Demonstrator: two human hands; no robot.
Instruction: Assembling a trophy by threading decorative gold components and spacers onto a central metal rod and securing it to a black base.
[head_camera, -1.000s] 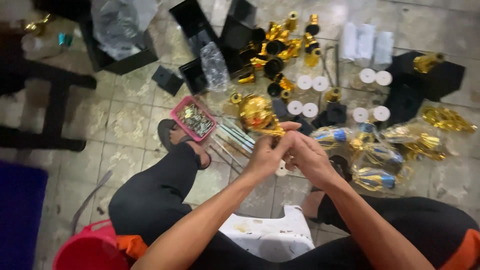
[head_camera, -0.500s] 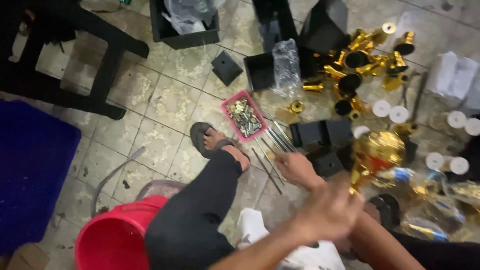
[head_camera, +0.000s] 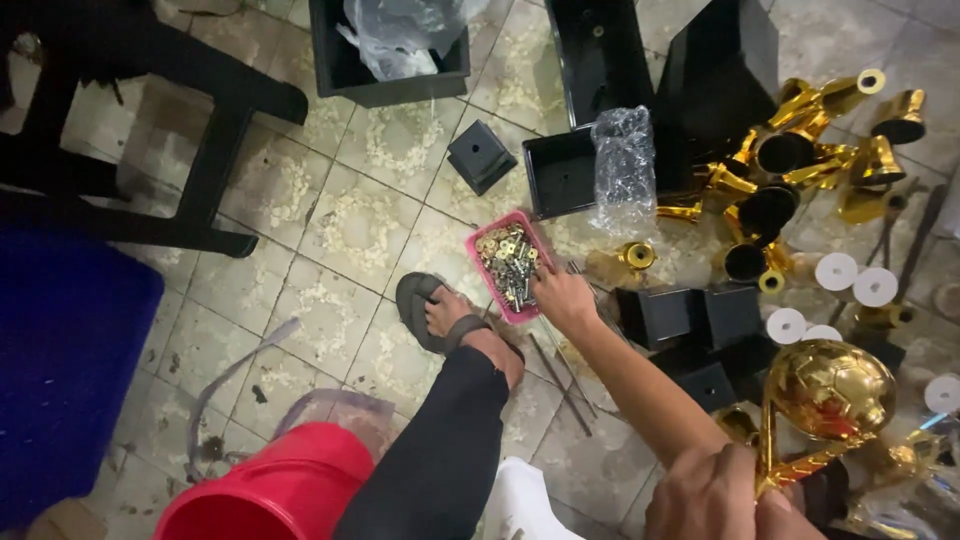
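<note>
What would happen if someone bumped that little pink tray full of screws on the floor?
The small pink rectangular tray would probably slide easily, since it sits on smooth floor tiles. Its walls look low, so the metal screws and washers heaped inside might spill and roll. It likely feels heavy for its size. The left hand reaches into it.

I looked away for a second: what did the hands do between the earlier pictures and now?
The left hand let go of the gold ball trophy and reached out to the pink tray of screws, fingertips now in it. The right hand moved the trophy right and keeps hold of its stem. The tray, black bases and red bucket stayed put.
</note>
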